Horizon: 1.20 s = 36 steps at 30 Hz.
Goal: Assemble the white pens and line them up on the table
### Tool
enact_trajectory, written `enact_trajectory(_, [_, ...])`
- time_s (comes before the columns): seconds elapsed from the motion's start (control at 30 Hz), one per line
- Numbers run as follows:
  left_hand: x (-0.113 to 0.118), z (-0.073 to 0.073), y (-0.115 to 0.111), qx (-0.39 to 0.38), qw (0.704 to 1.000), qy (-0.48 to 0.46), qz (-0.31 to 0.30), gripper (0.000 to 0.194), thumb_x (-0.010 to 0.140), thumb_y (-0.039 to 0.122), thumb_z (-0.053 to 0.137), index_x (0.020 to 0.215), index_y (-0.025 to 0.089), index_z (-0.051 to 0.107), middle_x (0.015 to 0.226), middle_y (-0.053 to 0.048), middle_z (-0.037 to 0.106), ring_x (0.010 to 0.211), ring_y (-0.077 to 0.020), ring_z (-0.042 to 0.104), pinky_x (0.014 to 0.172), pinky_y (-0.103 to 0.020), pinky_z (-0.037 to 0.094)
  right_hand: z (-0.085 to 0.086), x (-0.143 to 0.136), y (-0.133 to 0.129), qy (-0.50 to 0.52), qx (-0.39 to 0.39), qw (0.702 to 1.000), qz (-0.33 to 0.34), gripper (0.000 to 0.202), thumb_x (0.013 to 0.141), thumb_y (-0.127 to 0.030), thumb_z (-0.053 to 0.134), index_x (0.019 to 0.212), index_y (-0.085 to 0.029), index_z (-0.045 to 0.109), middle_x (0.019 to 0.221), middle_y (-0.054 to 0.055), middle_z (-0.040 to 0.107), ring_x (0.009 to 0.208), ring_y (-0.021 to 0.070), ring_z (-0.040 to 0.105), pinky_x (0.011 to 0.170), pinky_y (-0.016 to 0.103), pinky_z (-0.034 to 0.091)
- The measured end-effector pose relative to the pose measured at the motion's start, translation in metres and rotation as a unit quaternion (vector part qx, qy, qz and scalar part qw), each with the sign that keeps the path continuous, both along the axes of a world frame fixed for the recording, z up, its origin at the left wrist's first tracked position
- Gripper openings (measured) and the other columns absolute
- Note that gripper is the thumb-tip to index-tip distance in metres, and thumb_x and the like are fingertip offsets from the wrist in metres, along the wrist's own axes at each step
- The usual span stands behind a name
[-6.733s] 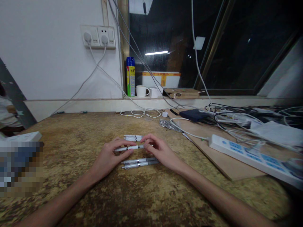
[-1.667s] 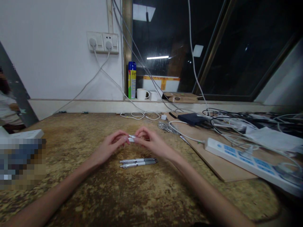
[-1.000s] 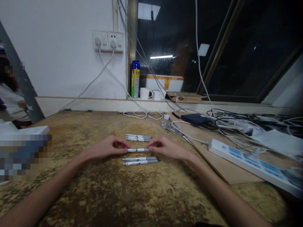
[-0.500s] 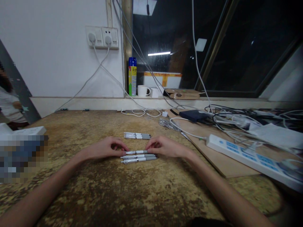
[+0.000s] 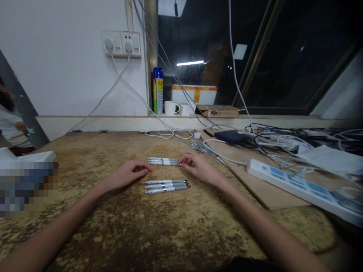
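Two groups of white-and-grey pens lie crosswise on the worn wooden table (image 5: 121, 223). The far group of pens (image 5: 163, 161) has its pens side by side. Nearer to me, the other group of pens (image 5: 167, 186) lies with its frontmost pen slightly slanted. My left hand (image 5: 133, 173) is just off the left end of the far group, thumb and fingers apart, holding nothing. At the opposite end, my right hand (image 5: 195, 166) has its curled fingers apart and its fingertips by the pens' right ends. Whether they touch a pen is hard to see.
On the right, a white power strip (image 5: 300, 189) and a brown board (image 5: 269, 189) lie among tangled cables. A dark flat box (image 5: 231, 137) is behind them. A spray can (image 5: 158, 90) and white mug (image 5: 170, 108) stand on the windowsill. A person (image 5: 14, 128) is at far left.
Both hands have let go of the rearmost pen in the near group and moved away from me to the far group. That pen now lies against the others beside it.
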<state>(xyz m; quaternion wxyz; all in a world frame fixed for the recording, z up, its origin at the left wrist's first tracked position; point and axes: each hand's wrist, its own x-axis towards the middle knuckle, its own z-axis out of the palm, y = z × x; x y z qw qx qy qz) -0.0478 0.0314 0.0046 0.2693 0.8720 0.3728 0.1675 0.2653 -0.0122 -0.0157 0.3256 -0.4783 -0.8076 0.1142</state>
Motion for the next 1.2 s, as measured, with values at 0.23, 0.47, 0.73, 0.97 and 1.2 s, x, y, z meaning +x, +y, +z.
enact_trajectory(0.23, [0.001,-0.003,-0.001,0.067,0.998,0.009,0.005,0.030,0.096,0.037,0.051,0.105,0.024,0.076,0.103,-0.005,0.074,0.090,-0.0217,0.064,0.082,-0.030,0.046,-0.006,-0.003,0.002,-0.036,0.018,0.999,0.001,0.014,0.091,-0.014,0.058,0.100,-0.018,0.067,0.100,0.007,0.065,0.099,0.0215,0.059,0.089,0.034,0.045])
enact_trajectory(0.47, [0.004,0.003,-0.006,0.085,0.996,0.013,0.012,0.030,0.096,0.035,0.050,0.105,0.023,0.076,0.103,-0.006,0.072,0.090,-0.0226,0.063,0.083,-0.032,0.046,-0.013,-0.006,0.004,-0.033,0.024,0.999,0.000,0.017,0.091,-0.013,0.058,0.105,-0.018,0.065,0.105,0.008,0.063,0.100,0.0216,0.058,0.090,0.034,0.044])
enact_trajectory(0.73, [0.007,0.005,-0.007,0.108,0.994,0.025,0.016,0.032,0.097,0.036,0.048,0.104,0.024,0.076,0.100,-0.006,0.072,0.088,-0.0220,0.062,0.081,-0.031,0.045,-0.017,-0.008,0.008,-0.033,0.031,0.999,-0.011,0.012,0.092,-0.018,0.060,0.103,-0.018,0.065,0.103,0.008,0.062,0.097,0.0206,0.058,0.088,0.033,0.045])
enact_trajectory(0.97, [0.008,0.005,-0.009,0.131,0.991,0.035,0.009,0.031,0.098,0.033,0.047,0.104,0.022,0.076,0.101,-0.006,0.070,0.094,-0.0241,0.063,0.086,-0.033,0.045,-0.015,-0.011,0.008,-0.017,0.022,0.999,-0.019,0.012,0.092,-0.022,0.064,0.102,-0.017,0.068,0.098,0.007,0.063,0.093,0.0196,0.058,0.084,0.031,0.045])
enact_trajectory(1.2, [0.008,0.003,-0.010,0.146,0.989,0.033,0.005,0.031,0.099,0.035,0.047,0.106,0.023,0.075,0.104,-0.007,0.070,0.100,-0.0262,0.063,0.091,-0.036,0.046,-0.015,-0.012,0.008,-0.018,0.013,0.999,-0.027,0.011,0.093,-0.026,0.065,0.097,-0.018,0.070,0.096,0.007,0.063,0.094,0.0202,0.058,0.085,0.032,0.045])
